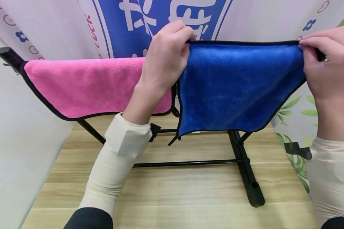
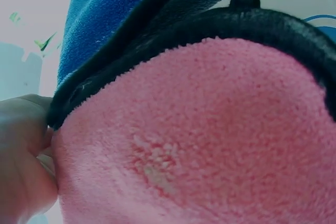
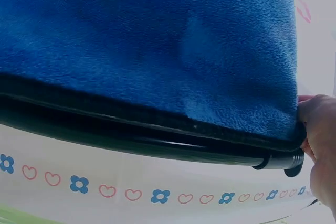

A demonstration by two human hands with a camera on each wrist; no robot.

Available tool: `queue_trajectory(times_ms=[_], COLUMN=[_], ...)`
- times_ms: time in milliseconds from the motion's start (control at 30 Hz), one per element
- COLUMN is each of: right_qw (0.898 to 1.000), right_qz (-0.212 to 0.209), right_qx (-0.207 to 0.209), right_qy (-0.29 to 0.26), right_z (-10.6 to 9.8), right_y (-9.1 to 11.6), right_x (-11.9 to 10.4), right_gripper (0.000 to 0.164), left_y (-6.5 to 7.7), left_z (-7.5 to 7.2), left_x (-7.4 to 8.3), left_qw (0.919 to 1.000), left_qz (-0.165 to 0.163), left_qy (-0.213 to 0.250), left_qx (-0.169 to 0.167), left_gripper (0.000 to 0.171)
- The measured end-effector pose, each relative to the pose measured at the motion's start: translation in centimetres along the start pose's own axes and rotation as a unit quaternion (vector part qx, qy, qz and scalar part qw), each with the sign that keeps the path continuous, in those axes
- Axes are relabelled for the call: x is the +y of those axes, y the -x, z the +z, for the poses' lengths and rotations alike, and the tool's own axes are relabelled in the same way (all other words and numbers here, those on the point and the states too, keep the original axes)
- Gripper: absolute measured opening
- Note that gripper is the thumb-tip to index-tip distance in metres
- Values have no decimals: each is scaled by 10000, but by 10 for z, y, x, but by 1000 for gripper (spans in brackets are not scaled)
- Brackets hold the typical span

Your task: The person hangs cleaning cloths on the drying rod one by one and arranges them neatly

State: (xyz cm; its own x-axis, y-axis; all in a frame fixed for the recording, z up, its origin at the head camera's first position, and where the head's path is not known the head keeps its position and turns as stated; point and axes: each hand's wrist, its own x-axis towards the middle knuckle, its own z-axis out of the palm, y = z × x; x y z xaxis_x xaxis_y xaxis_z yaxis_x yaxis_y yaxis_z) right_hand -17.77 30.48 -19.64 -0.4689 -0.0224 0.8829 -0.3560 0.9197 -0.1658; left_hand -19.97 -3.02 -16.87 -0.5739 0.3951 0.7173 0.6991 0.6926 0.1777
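Observation:
A blue plush towel (image 1: 235, 84) with black edging hangs across the right half of a black rack (image 1: 243, 171). My left hand (image 1: 167, 55) grips its upper left corner, and the fingers are curled in. At the upper right corner, my right hand (image 1: 331, 60) pinches the edging between thumb and fingers. In the right wrist view the blue towel (image 3: 157, 45) lies along a black bar (image 3: 173, 148) that ends near the right hand. Draped over the rack's left half is a pink towel (image 1: 89, 87), partly hidden by my left forearm. In the left wrist view the pink towel (image 2: 210, 119) fills most of the frame.
The rack stands on a wood-grain table (image 1: 189, 197). Its bar end (image 1: 5, 52) sticks out past the pink towel at left. Behind hangs a printed curtain (image 1: 57, 28) with a blue panel. A thin black cord (image 1: 174, 140) dangles near the towels' inner edges.

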Motion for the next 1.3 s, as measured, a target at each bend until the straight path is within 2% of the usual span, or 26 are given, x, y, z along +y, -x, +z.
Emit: queue_trajectory(times_ms=[200, 333, 533, 700, 867, 967, 1067, 1167, 1300], right_qw=[9995, 9993, 9972, 9993, 9992, 9964, 9892, 9844, 9847], right_qz=[-5, -56, -105, -192, -26, 404, 962, 1354, 1529], right_qx=[307, 38, -454, -313, 93, 550, 872, 911, 763], right_qy=[13, 357, 580, -38, -378, -494, -686, -664, -329], right_z=[7, 2, -8, -10, -8, -4, -2, -2, -1], right_y=[4, 5, 10, 20, 30, 35, 41, 47, 55], right_x=[1, 1, 0, 1, 1, 0, 2, 6, 9], right_gripper=[53, 58, 57, 41, 36, 37, 40, 38, 34], left_y=[0, 1, 5, 14, 23, 27, 30, 33, 38], left_z=[-3, -6, -15, -25, -33, -35, -35, -32, -27], left_x=[2, 1, -3, -8, -13, -12, -11, -10, -11], left_qw=[9993, 9986, 9961, 9931, 9928, 9933, 9947, 9971, 9989], left_qz=[-226, -279, -293, -188, -60, -162, -257, -168, 110], left_qy=[-235, -203, 242, 627, 625, 579, 497, 446, 447], left_qx=[-169, -411, -795, -968, -1020, -986, -863, -588, -8], left_gripper=[22, 18, 20, 19, 23, 22, 19, 15, 15])
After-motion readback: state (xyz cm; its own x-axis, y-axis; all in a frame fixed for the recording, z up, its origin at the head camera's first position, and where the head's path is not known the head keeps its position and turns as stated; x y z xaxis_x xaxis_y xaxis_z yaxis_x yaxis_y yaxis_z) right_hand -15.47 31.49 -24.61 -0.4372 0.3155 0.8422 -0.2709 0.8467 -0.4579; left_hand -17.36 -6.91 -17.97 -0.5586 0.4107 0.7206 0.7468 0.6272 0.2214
